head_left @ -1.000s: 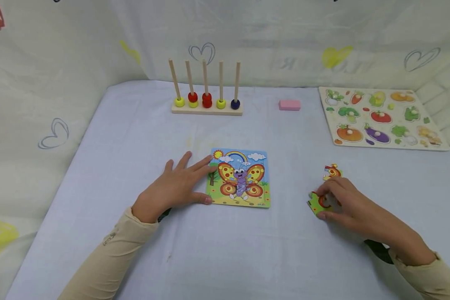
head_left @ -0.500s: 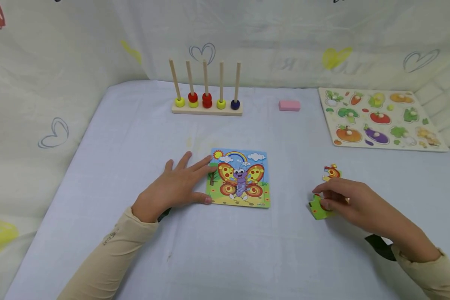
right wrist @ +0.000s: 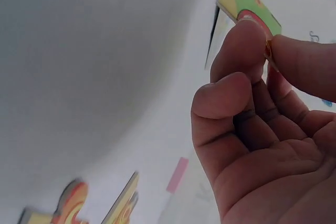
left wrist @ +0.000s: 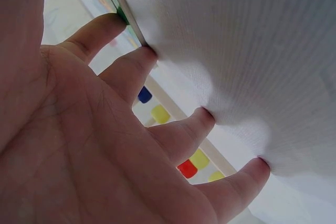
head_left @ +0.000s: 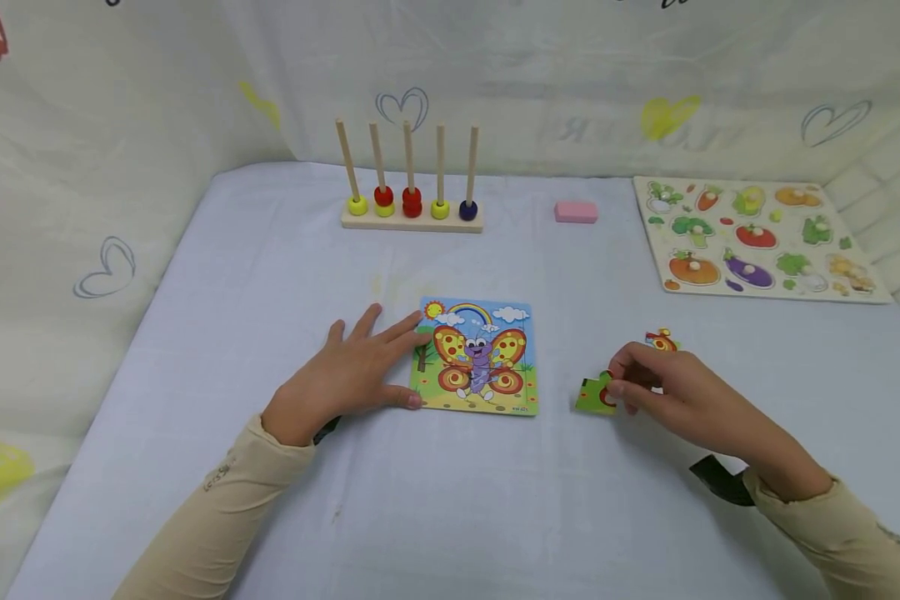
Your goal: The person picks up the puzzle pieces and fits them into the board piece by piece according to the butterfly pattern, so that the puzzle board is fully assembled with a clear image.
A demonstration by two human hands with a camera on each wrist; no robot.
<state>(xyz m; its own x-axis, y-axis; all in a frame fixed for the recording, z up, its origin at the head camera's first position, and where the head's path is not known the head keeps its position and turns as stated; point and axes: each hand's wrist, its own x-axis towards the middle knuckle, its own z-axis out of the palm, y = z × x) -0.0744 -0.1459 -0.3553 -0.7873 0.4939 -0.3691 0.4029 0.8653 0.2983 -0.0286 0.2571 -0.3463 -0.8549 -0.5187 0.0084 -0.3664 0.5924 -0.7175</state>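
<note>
A square butterfly jigsaw puzzle (head_left: 474, 357) lies flat on the table. My left hand (head_left: 354, 375) is spread beside it, with fingertips on the cloth and at least one finger touching the puzzle's left edge. In the left wrist view that hand (left wrist: 121, 129) has its fingers extended. My right hand (head_left: 671, 396) pinches a green puzzle piece (head_left: 594, 397) right of the puzzle. The right wrist view shows the piece (right wrist: 257, 6) between thumb and fingertips, partly hidden by them. Beyond the right hand lies a loose orange-and-yellow piece (head_left: 662, 340), partly covered by the hand.
A wooden bead stand (head_left: 412, 222) with upright pegs and coloured beads stands at the back. To its right are a pink block (head_left: 576, 212) and a vegetable knob-puzzle board (head_left: 761, 237). White cloth (head_left: 450, 508) covers the table; a patterned white sheet (head_left: 532, 83) hangs behind.
The right hand has turned its hold on the green piece and carried it left, toward the puzzle. The left hand stays where it was.
</note>
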